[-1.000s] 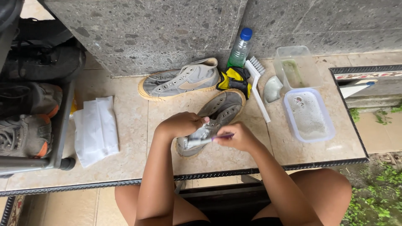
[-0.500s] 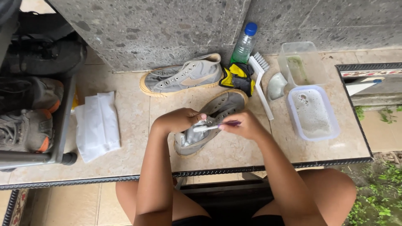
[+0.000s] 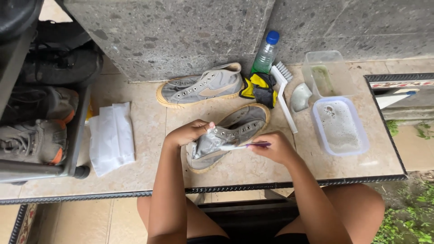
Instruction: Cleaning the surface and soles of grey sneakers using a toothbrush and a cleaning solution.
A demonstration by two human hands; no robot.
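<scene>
One grey canvas shoe (image 3: pixel 226 142) with a tan rubber sole, lying on its side near the front edge of a tiled ledge (image 3: pixel 149 180). Left hand (image 3: pixel 187 134) is closed over the toe end, pinning it down. Right hand (image 3: pixel 273 147) pinches a small toothbrush (image 3: pixel 242 146), its head laid on the canvas by the eyelets. Handling, by judgement: light; upper soft and easily creased, likely wet and a little slick; sole stiff, so the sole rim or the toe cap gives the firmest hold, while the loose upper would fold under the fingers. Second shoe (image 3: pixel 201 88) of the same kind lies farther back against the stone wall (image 3: pixel 181 31), apart from the first. Just right of it: a yellow and black cloth (image 3: pixel 260 88), a green bottle (image 3: pixel 266 54) with a blue cap, and a white scrubbing brush (image 3: pixel 284 92). Further right: a clear tub (image 3: pixel 327 74) and, nearer, a tub of soapy water (image 3: pixel 339 126); a pale curved item between brush and tubs cannot be identified. Left of the hands: folded white cloth (image 3: pixel 110 138), well apart from the shoe. Far left: a dark rack (image 3: pixel 72 149) holding more shoes.
</scene>
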